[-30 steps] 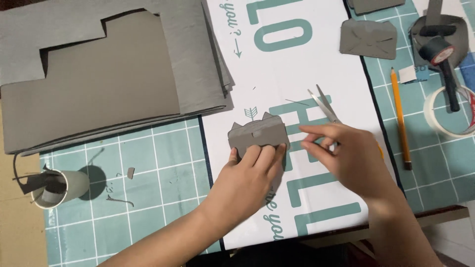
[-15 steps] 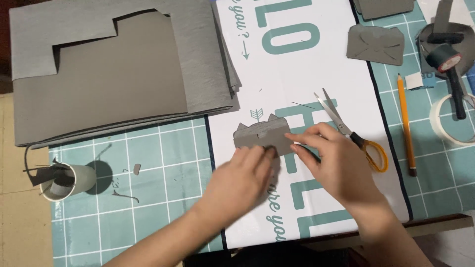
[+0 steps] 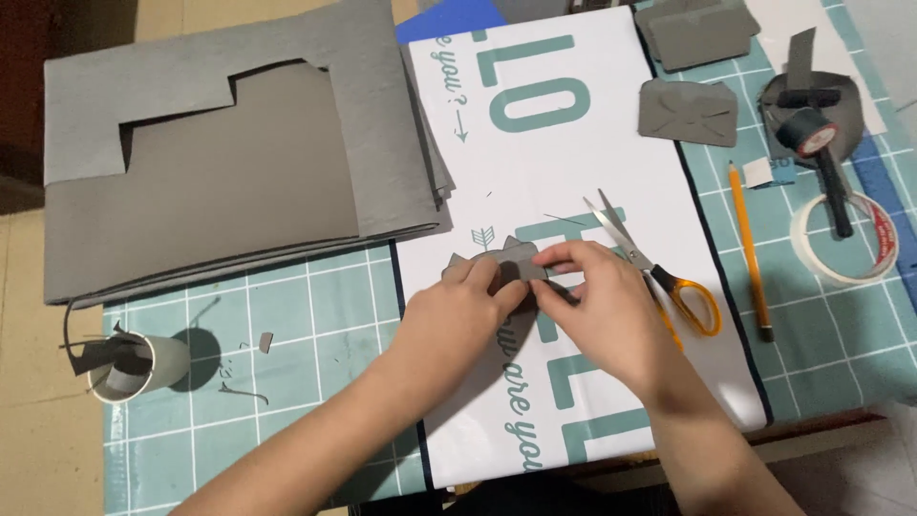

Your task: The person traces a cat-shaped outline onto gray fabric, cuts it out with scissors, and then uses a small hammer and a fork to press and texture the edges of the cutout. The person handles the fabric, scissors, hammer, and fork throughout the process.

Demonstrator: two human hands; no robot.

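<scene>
A small grey paper cut-out [image 3: 497,260] with pointed tabs lies on a white sheet with teal lettering [image 3: 554,153]. My left hand [image 3: 468,306] presses on the cut-out's left part, fingers curled over it. My right hand [image 3: 597,296] pinches the cut-out's right edge with thumb and forefinger. Most of the cut-out is hidden under both hands. Orange-handled scissors [image 3: 659,268] lie just right of my right hand, blades pointing up-left.
A stack of large grey sheets [image 3: 239,162] with a stepped cut-out fills the top left. A paper cup [image 3: 143,368] holds grey scraps at lower left. On the teal cutting mat [image 3: 821,325] lie an orange pencil [image 3: 748,248], a tape roll [image 3: 845,239], black tape [image 3: 807,129] and more grey cut-outs [image 3: 688,110].
Both hands stay on the grey cut-out while the view has shifted, so everything appears further right. My right hand has closed in over the cut-out's right edge. The scissors are in full view.
</scene>
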